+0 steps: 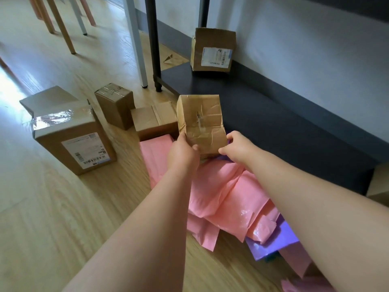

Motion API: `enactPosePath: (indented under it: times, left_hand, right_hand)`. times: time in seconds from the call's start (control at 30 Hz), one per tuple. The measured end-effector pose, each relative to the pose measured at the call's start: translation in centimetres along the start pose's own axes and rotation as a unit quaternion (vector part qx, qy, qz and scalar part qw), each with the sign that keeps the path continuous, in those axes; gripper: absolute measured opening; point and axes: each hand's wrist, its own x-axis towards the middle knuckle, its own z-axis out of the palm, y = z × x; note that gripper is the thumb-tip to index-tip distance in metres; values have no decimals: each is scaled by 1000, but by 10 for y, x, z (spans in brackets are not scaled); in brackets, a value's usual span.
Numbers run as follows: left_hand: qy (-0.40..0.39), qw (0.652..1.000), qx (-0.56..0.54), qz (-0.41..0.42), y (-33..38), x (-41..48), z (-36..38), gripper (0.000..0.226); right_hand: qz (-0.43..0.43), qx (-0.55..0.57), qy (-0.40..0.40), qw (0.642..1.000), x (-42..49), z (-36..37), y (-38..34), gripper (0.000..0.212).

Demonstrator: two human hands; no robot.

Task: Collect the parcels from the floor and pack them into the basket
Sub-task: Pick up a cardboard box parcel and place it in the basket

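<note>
I hold a crumpled, taped cardboard box [201, 121] upright above a heap of pink mailer bags [223, 192]. My left hand [184, 153] grips its lower left edge and my right hand [236, 147] holds its lower right corner. On the wooden floor to the left stand a large labelled box [69, 133], a small taped box [114, 105] and a low flat box [154, 119]. A purple bag [273, 241] lies under the pink ones. No basket is in view.
A dented labelled box [212, 50] stands on the dark low shelf [284, 123] by the wall. Black and white table legs [145, 41] rise behind the boxes, wooden chair legs [61, 24] at far left. Another cardboard box corner [379, 186] shows at right.
</note>
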Motion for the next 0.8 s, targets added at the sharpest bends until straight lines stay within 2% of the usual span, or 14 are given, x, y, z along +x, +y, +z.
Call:
enactPosePath:
  times: [0.1,0.23,0.3,0.37,0.47,0.63,0.8]
  left_hand:
    - [8,1000,-14,-1,13,-4,-11,45]
    - [10,1000,8,10,43,-19,-31,32]
    - [10,1000,-10,8,62,-34,-42,33]
    - [-7,998,-54,-1,79,-54,-51,39]
    - [-50,994,-100,5,92,-92,-61,36]
    - [-94,987,-128,5,86,-168,-73,47]
    - [-129,979,-157,-3,97,-247,-81,56]
  right_hand:
    - [-16,50,18,998,-14,-16,-9,41]
    - [-41,59,48,996,-46,-42,-17,48]
    - [-48,73,46,995,-69,-56,-17,52]
    - [-57,82,49,994,-93,-68,-13,44]
    - [-52,127,58,989,-138,-80,2,30]
    - [-46,146,66,986,-224,-95,27,54]
    - [-47,204,78,975,-299,-107,52,60]
